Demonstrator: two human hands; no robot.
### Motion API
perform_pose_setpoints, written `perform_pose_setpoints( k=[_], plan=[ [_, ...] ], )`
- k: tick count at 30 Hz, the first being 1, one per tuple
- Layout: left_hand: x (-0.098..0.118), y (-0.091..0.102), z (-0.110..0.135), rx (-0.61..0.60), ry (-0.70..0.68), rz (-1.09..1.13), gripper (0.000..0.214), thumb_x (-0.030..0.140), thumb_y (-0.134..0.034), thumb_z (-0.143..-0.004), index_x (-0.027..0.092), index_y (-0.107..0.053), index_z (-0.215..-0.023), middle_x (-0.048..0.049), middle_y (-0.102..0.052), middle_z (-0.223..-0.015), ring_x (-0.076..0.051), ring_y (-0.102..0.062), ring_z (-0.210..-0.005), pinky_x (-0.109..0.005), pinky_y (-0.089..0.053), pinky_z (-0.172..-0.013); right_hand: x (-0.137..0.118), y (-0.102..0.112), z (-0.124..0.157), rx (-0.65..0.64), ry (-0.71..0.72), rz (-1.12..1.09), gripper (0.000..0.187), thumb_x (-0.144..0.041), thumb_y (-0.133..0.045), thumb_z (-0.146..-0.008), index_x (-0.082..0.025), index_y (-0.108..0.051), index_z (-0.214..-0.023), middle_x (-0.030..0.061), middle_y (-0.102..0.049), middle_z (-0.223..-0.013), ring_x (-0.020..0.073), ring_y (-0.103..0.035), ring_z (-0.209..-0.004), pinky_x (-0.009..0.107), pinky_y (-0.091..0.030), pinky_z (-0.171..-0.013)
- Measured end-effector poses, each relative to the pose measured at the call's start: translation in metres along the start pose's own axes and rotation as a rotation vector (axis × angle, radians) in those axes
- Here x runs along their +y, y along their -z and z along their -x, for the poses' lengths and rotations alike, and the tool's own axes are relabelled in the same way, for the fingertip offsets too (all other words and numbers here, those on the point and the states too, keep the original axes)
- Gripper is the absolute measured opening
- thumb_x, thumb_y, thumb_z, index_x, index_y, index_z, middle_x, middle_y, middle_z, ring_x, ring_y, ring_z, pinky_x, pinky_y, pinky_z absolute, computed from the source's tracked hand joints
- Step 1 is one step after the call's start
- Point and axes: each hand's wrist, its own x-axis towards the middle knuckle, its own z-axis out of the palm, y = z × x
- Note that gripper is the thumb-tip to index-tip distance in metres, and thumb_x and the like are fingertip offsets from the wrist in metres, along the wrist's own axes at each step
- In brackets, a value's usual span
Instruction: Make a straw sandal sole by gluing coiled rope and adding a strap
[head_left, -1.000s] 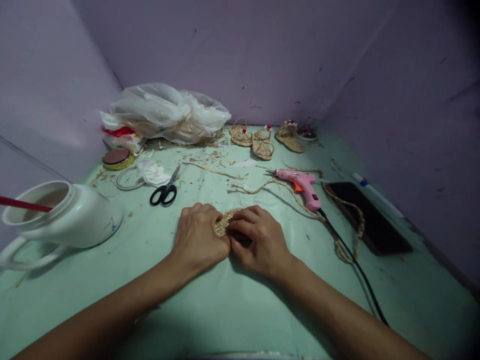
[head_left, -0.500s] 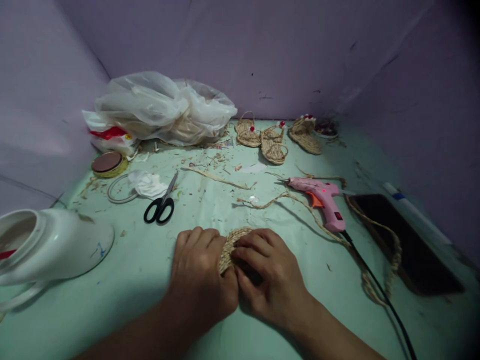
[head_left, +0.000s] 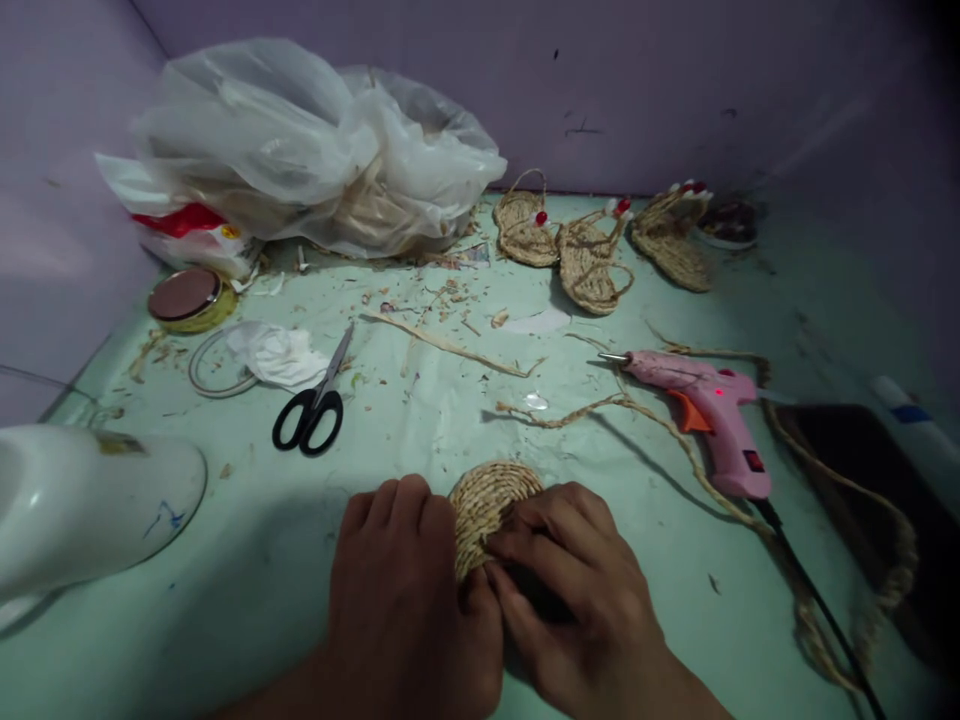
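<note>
A round-ended woven straw sole (head_left: 491, 500) is held between my two hands, low over the table. My left hand (head_left: 416, 590) is closed around its left edge, knuckles up. On the other side, my right hand (head_left: 585, 590) pinches the near right part with thumb and fingers. The sole's near end is hidden by my hands. To the right lies a pink hot glue gun (head_left: 697, 400) with its red light lit. A braided straw cord (head_left: 660, 425) runs past it, and black-handled scissors (head_left: 315, 410) lie on the left.
Small woven slippers (head_left: 592, 260) with red and white beads sit by the back wall, near a clear plastic bag (head_left: 315, 150). A white jug (head_left: 97, 500) lies on its side at left, with a ribbon roll (head_left: 187, 298) behind. A dark phone-like slab (head_left: 862, 480) is at right.
The view has moved closer and tilted, so the table things appear larger. More of the sole's rounded end shows between my hands, which keep their hold.
</note>
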Motion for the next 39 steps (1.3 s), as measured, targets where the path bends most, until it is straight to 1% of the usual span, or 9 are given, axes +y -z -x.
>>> perform_pose_setpoints(
  k=[6, 19, 25, 26, 28, 30, 32, 35, 39],
  plan=[
    [0.001, -0.001, -0.002, 0.1, -0.023, 0.013, 0.009, 0.017, -0.055, -0.059, 0.019, -0.051, -0.067, -0.0065, -0.051, -0.067, -0.024, -0.047, -0.067, -0.042, -0.038, -0.062, -0.001, 0.0, -0.003, 0.015, 0.014, -0.009, 0.017, -0.003, -0.06, -0.069, -0.016, -0.064, -0.08, 0.0061, -0.06, -0.075, 0.0195, -0.049, -0.072, 0.037, -0.043, -0.061],
    [0.002, -0.001, -0.002, 0.085, -0.016, -0.009, 0.01, 0.017, -0.054, -0.06, 0.019, -0.049, -0.069, -0.006, -0.05, -0.069, -0.024, -0.048, -0.07, -0.04, -0.037, -0.066, 0.0, -0.001, 0.0, 0.0, 0.001, -0.021, 0.018, -0.002, -0.063, -0.069, -0.014, -0.065, -0.082, 0.006, -0.061, -0.076, 0.0182, -0.049, -0.073, 0.036, -0.043, -0.064],
    [0.002, 0.002, -0.005, 0.003, 0.032, -0.093, 0.008, 0.021, -0.053, -0.061, 0.021, -0.047, -0.066, -0.0053, -0.049, -0.066, -0.026, -0.049, -0.067, -0.04, -0.036, -0.065, 0.005, 0.019, -0.006, -0.103, 0.069, -0.058, 0.014, -0.01, -0.065, -0.073, -0.016, -0.064, -0.086, 0.0057, -0.064, -0.082, 0.0183, -0.055, -0.077, 0.035, -0.045, -0.07],
    [0.001, 0.001, -0.005, 0.01, 0.034, -0.104, 0.008, 0.021, -0.053, -0.061, 0.021, -0.047, -0.066, -0.0056, -0.05, -0.067, -0.026, -0.05, -0.068, -0.04, -0.036, -0.066, 0.006, 0.024, -0.007, -0.057, 0.059, -0.092, 0.012, -0.011, -0.065, -0.074, -0.017, -0.062, -0.083, 0.0049, -0.064, -0.083, 0.0179, -0.056, -0.077, 0.035, -0.045, -0.071],
    [-0.001, 0.0, -0.005, 0.024, 0.03, -0.117, 0.009, 0.023, -0.053, -0.06, 0.021, -0.048, -0.067, -0.0061, -0.051, -0.069, -0.027, -0.051, -0.07, -0.041, -0.036, -0.068, 0.008, 0.032, -0.008, 0.163, -0.012, -0.159, 0.008, -0.012, -0.063, -0.076, -0.019, -0.059, -0.078, 0.0027, -0.062, -0.081, 0.0163, -0.056, -0.077, 0.033, -0.044, -0.071],
    [-0.001, -0.001, -0.005, 0.011, 0.038, -0.126, 0.01, 0.024, -0.054, -0.061, 0.021, -0.048, -0.068, -0.0063, -0.052, -0.07, -0.027, -0.053, -0.072, -0.041, -0.037, -0.07, 0.01, 0.036, -0.009, 0.433, -0.14, -0.196, 0.008, -0.013, -0.059, -0.079, -0.02, -0.057, -0.075, 0.0001, -0.058, -0.075, 0.0143, -0.055, -0.073, 0.03, -0.043, -0.068],
    [0.001, 0.001, -0.006, -0.031, 0.064, -0.143, 0.01, 0.026, -0.053, -0.062, 0.02, -0.049, -0.069, -0.0067, -0.054, -0.072, -0.027, -0.054, -0.074, -0.041, -0.037, -0.072, 0.012, 0.037, -0.009, 0.597, -0.285, -0.217, 0.006, -0.019, -0.059, -0.081, -0.02, -0.057, -0.075, -0.0014, -0.056, -0.071, 0.0132, -0.052, -0.068, 0.028, -0.041, -0.065],
    [0.008, 0.007, -0.007, -0.075, 0.094, -0.17, 0.011, 0.026, -0.052, -0.064, 0.019, -0.052, -0.072, -0.0081, -0.056, -0.076, -0.028, -0.056, -0.079, -0.042, -0.037, -0.076, 0.014, 0.036, -0.012, 0.651, -0.416, -0.274, 0.011, -0.029, -0.061, -0.079, -0.019, -0.058, -0.075, -0.0013, -0.056, -0.07, 0.0131, -0.051, -0.065, 0.027, -0.041, -0.063],
    [0.012, 0.014, -0.01, -0.117, 0.105, -0.17, 0.015, 0.028, -0.052, -0.065, 0.018, -0.055, -0.076, -0.0106, -0.06, -0.081, -0.03, -0.058, -0.084, -0.042, -0.037, -0.077, 0.019, 0.033, -0.015, 0.58, -0.46, -0.314, 0.015, -0.035, -0.055, -0.079, -0.02, -0.056, -0.076, -0.0004, -0.057, -0.07, 0.014, -0.052, -0.065, 0.027, -0.042, -0.061]
  ],
)
